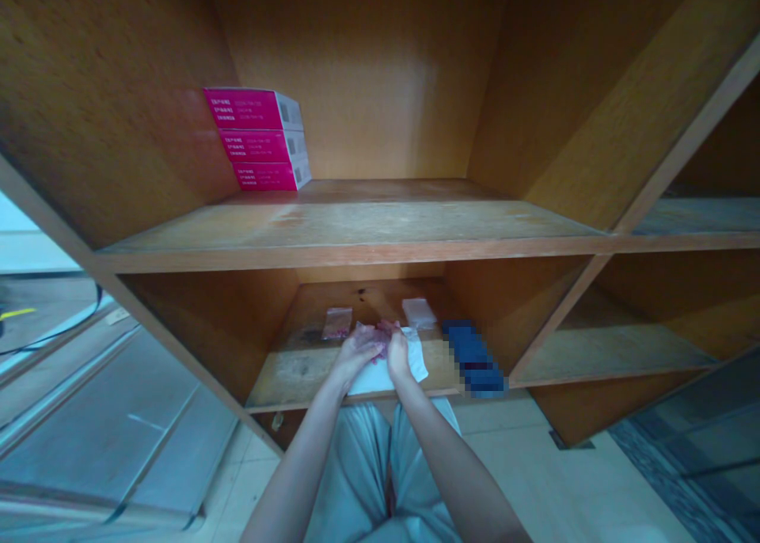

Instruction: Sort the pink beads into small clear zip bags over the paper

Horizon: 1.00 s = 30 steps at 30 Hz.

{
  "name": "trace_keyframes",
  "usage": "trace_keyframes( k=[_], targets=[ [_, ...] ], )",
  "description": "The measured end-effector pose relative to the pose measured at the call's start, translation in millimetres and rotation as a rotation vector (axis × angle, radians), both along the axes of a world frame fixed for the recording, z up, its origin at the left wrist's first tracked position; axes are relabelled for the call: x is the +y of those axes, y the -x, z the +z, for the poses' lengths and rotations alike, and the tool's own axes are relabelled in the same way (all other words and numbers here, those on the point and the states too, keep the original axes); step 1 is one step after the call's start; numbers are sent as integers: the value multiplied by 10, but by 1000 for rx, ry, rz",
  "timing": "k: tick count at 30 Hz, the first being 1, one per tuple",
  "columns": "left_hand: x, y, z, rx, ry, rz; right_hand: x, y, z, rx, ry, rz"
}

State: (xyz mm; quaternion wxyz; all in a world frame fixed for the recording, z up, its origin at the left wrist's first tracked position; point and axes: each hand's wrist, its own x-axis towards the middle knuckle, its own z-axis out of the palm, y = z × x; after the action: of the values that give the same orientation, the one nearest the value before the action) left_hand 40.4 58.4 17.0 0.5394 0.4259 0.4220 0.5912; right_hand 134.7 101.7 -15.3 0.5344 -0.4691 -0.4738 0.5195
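On the lower shelf of a wooden cabinet, my left hand and my right hand meet over a white sheet, paper or cloth. Between them is a bunch of small pinkish-red pieces, perhaps in clear plastic; its exact kind is too small to make out. The fingers of both hands are curled in around it. Behind my left hand lies a small clear bag with reddish pieces in its lower part. A whitish translucent packet rests behind my right hand.
A blurred-out blue object lies at the right of the lower shelf, reaching its front edge. Three pink boxes are stacked on the upper shelf, at the left. A wooden divider stands to the right.
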Motion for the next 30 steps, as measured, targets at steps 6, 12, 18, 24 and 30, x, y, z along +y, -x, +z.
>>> trace_keyframes(
  k=[6,12,18,24,30],
  targets=[
    [-4,11,-41,-28,-8,-62,-7,-15,19,79,-5,3],
    [68,25,-191,13,-121,-141,0,6,5,205,-50,-75],
    [118,13,-342,19,-132,-88,35,18,-66,236,-55,-104],
    [114,15,-380,-5,-109,-61,44,28,-88,240,-50,-103],
    [115,-33,-282,53,-130,-91,54,27,-105,220,-64,-121]
  ],
)
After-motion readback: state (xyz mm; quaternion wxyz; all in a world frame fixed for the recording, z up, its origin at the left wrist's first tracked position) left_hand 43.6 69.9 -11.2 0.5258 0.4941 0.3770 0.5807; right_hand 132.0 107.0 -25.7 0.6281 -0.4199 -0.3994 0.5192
